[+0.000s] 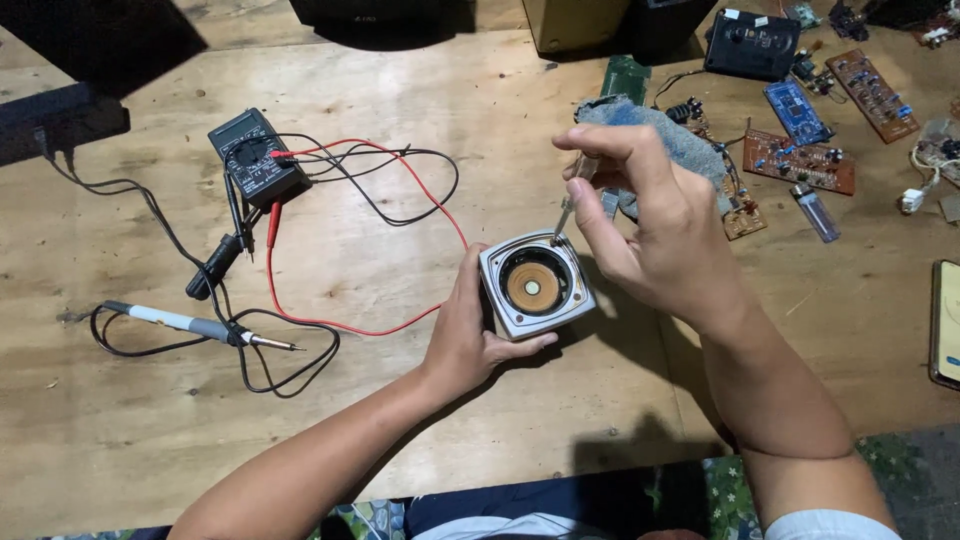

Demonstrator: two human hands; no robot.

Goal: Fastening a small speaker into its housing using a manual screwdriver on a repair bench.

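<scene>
While left hand (470, 335) grips speaker (535, 285), right hand (650, 225) holds screwdriver (567, 212).

Around the square speaker (536, 285) you have bare wood in front, while red and black leads (380, 190) sprawl to its left and circuit boards (800, 160) crowd behind-right.

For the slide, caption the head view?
Left hand steadies small square speaker; right hand applies screwdriver to its corner.

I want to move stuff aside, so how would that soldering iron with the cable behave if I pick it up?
The soldering iron looks slim and round, so it may roll. Its black cable lies in loose loops, likely floppy and prone to dragging or snagging the multimeter leads.
</scene>
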